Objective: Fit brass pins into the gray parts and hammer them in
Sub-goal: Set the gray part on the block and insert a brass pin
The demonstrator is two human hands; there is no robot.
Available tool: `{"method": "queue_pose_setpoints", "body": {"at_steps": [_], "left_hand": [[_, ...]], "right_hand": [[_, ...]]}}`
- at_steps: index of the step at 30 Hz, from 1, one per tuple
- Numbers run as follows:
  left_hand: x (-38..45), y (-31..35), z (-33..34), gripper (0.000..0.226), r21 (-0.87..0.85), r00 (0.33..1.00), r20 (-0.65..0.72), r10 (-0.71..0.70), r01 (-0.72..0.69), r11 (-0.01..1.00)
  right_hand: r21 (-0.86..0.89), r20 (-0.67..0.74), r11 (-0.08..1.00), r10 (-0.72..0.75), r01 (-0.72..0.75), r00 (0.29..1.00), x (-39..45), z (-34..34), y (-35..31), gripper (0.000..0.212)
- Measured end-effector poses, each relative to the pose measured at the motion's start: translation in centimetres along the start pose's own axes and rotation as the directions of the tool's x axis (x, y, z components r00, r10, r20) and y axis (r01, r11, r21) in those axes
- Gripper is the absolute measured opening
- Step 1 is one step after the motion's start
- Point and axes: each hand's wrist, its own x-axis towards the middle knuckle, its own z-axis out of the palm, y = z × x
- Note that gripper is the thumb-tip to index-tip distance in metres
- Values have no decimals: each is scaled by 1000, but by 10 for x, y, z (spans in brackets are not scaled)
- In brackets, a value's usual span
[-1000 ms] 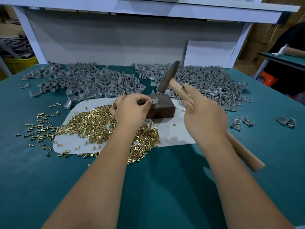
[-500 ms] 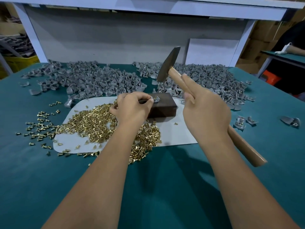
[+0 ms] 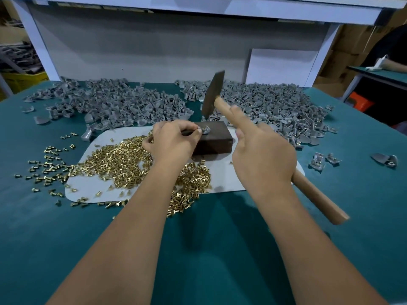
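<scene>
Left hand [image 3: 174, 142] fingers curled, pinching one gray part [image 3: 206, 129] flat on the top far-left edge of the dark block [image 3: 214, 139]. Fingertips sit right beside the strike point. Can't tell at this size whether a brass pin is seated in it or how straight it stands

Right hand [image 3: 262, 157] wrapped round the wooden handle of the hammer [image 3: 213, 95], index finger stretched along the shaft. Head is raised just above and behind the part

Risks from here:
- Left thumb and forefinger are touching the part, so a blow landing slightly left hits skin
- Part sits near the block's edge; an off-centre hit could flip it off toward the gray heap
- If the pin is tilted, the blow likely bends it or skews it in the hole
- Hammer face looks blurred and slightly canted, so a glancing strike is plausible
- Loose brass pins [image 3: 123, 161] lie touching the block's near side and may jump around under repeated blows

Orientation:
- Hammer long axis runs near-right to far-left, handle butt low at near right, head up at far centre
- Head's own long axis stands near vertical, striking end down toward the block
- Gray part: too small to read its axis, appears to lie flat
- Block long axis runs left-right

Gray stock is in two heaps along the far side; a few parts lie apart at right [image 3: 318, 160]
</scene>
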Motion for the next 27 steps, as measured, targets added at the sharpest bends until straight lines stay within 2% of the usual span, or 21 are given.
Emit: {"method": "queue_pose_setpoints", "body": {"at_steps": [2,6,10,13,17,20,24,27], "left_hand": [[0,0,0,26,27,999,-1,32,-32,999],[-1,1,-3,29,42,1000,5,0,0,999],[0,0,-1,27,20,1000,12,14,-14,1000],[0,1,-1,28,51,1000,-4,-12,12,999],[1,-1,2,28,16,1000,-7,14,-14,1000],[1,0,1,32,47,1000,-13,-9,10,999],[2,-1,2,30,15,1000,-2,1,-1,1000],[2,-1,2,29,27,1000,-7,-11,11,1000]], "right_hand": [[55,-79,998,27,-23,997,-1,-1,0,59],[-33,88,999,34,-31,996,1,3,5,59],[33,-15,998,52,-52,999,0,1,3,59],[-23,93,999,25,-23,995,1,5,5,58],[27,-7,998,54,-53,999,-1,2,3,60],[-54,94,998,20,-15,995,-3,5,6,61],[-30,-5,999,41,-41,999,-4,-1,0,65],[-122,78,993,8,1,997,-5,3,1,64]]}}
